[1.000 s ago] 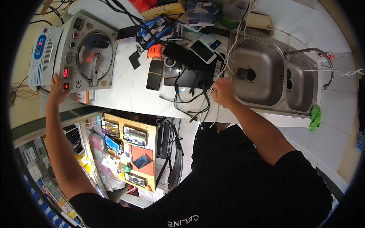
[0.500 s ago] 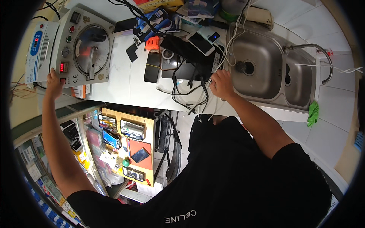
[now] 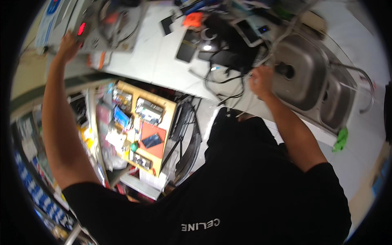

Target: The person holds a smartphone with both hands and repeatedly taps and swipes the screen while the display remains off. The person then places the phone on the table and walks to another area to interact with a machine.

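Observation:
At the far left, my left hand (image 3: 68, 47) is at the front edge of a grey machine (image 3: 90, 40) with a round glass lid and a red lit display. Its fingers are curled against the edge, smeared by motion. My right hand (image 3: 261, 79) is closed in a fist on the counter beside the sink (image 3: 304, 98). White cables (image 3: 281, 38) run down to this fist; whether it grips them is hidden. Left of it lie black cables (image 3: 228, 79), a dark phone (image 3: 188, 45) and a white-edged phone (image 3: 248, 32).
An orange object (image 3: 193, 19) and small black pieces (image 3: 167, 25) lie on the white counter (image 3: 151, 53). A green cloth (image 3: 340, 140) hangs at the sink's near corner. Below the counter, a wooden board (image 3: 167, 107) carries a phone (image 3: 152, 140) and trays. A black folded chair (image 3: 188, 139) stands beside it.
The whole view has shifted and blurred, so the counter sits higher and further right in the picture. Both hands stay at the same places, left at the machine, right by the sink.

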The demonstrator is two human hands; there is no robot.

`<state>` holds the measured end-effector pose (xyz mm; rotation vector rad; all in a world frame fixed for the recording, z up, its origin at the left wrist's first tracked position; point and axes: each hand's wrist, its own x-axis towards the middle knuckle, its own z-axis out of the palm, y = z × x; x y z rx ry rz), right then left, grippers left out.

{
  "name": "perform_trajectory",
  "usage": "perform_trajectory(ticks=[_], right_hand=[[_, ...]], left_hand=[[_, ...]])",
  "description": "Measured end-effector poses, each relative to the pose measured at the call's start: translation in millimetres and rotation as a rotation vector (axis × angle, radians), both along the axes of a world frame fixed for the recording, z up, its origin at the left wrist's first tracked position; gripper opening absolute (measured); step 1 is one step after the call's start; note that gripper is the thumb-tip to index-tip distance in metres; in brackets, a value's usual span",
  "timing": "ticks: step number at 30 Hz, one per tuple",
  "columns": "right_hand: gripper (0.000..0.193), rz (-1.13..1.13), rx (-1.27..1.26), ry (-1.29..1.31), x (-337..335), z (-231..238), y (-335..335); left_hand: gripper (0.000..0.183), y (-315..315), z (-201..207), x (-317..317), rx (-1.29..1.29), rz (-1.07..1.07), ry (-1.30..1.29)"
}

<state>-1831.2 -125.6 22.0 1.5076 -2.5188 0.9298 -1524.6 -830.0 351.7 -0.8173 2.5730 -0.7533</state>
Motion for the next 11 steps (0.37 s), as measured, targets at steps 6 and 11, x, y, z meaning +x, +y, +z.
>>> perform_trajectory(ticks=[6,11], right_hand=[[0.013,-0.006,0.027,0.06,-1.5,0.8,2.8],[0.012,0.042,-0.006,0.081,-0.5,2.1,-6.8]], left_hand=[[0.075,12.7,16.6,-17.0,0.087,0.262,0.133],[0.077,-1.8,18.8,26.8,0.067,0.26,0.141]])
